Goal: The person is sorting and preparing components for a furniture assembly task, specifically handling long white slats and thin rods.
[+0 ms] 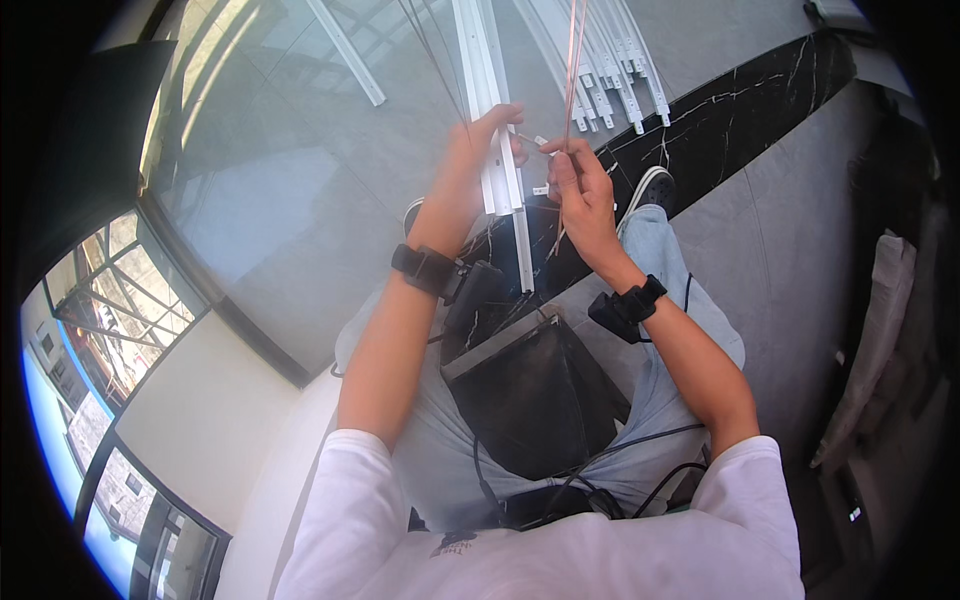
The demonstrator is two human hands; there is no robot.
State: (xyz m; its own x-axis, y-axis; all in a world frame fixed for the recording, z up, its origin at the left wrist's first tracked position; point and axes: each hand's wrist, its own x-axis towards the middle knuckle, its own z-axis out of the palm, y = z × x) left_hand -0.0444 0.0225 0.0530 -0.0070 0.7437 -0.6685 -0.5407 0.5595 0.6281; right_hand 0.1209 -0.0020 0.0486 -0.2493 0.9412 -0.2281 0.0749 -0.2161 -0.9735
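White shirt [620, 555], dark print [456, 543]; left grip [478, 155] clasps rail [480, 62], right grip [582, 190] pinches wires [573, 70].

1 black marble strip [740, 128] crosses grey floor [790, 210].

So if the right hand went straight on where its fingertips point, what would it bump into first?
Past the small white bit beside it, the right hand would probably meet the long white strip in the left hand, though depth is hard to judge.
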